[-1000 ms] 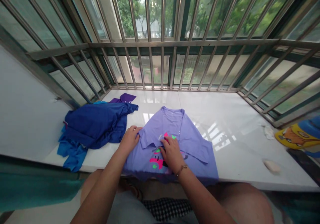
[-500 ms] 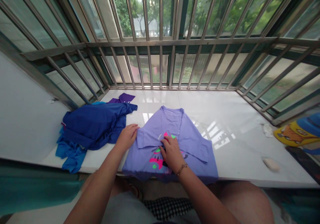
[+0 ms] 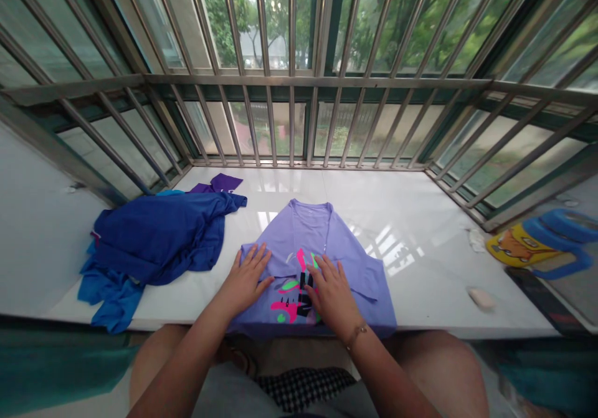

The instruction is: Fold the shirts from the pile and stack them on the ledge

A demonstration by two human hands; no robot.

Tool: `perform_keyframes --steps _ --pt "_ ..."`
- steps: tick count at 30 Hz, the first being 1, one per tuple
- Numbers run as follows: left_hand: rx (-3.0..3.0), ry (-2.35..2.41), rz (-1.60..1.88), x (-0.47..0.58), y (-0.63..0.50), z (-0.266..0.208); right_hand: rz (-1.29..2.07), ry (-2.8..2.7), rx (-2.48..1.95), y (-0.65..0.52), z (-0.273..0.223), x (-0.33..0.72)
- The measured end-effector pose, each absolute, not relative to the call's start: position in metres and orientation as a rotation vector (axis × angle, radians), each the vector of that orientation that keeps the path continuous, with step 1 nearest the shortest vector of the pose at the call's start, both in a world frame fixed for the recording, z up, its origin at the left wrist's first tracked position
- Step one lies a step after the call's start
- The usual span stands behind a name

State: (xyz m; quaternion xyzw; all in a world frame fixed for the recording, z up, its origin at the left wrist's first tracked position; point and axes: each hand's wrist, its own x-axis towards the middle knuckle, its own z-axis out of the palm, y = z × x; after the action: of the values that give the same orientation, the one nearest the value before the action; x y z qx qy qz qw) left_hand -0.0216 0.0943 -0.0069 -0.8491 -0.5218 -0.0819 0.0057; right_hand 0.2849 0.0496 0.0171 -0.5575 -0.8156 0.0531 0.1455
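Note:
A lavender T-shirt (image 3: 311, 225) lies spread on the white sill, its neckline toward the window and both sleeves folded inward over its front. A pink, green and black print shows in its middle. My left hand (image 3: 250, 278) rests flat with fingers spread on the left folded sleeve. On the right of the print, my right hand (image 3: 332, 290) lies open, fingertips touching the fabric. The shirt's lower part reaches the sill's front edge.
To the left lies a heap of dark blue clothing (image 3: 161, 234) with lighter blue cloth (image 3: 112, 299) under it and a purple piece (image 3: 225, 183) behind. At right are a yellow-and-blue bottle (image 3: 527, 243), a dark phone-like slab (image 3: 542, 299) and a beige object (image 3: 481, 298). Metal bars (image 3: 306, 81) line the window.
My left hand has moved right from the shirt's left edge onto the folded sleeve, fingers now spread. My right hand has shifted right, uncovering more of the print. The view has turned slightly right.

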Motion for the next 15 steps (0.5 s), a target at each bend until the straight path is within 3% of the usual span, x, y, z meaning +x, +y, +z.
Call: perform_keyframes --steps 7,15 --pt "-2.801 -1.554 -0.169 0.043 0.093 0.001 0.089 -2.284 -1.97 0.039 -0.002 0.36" --pt "-2.654 -1.838 -0.105 0.098 0.062 -0.014 0.171 -2.411 -1.939 0.046 0.002 0.387"
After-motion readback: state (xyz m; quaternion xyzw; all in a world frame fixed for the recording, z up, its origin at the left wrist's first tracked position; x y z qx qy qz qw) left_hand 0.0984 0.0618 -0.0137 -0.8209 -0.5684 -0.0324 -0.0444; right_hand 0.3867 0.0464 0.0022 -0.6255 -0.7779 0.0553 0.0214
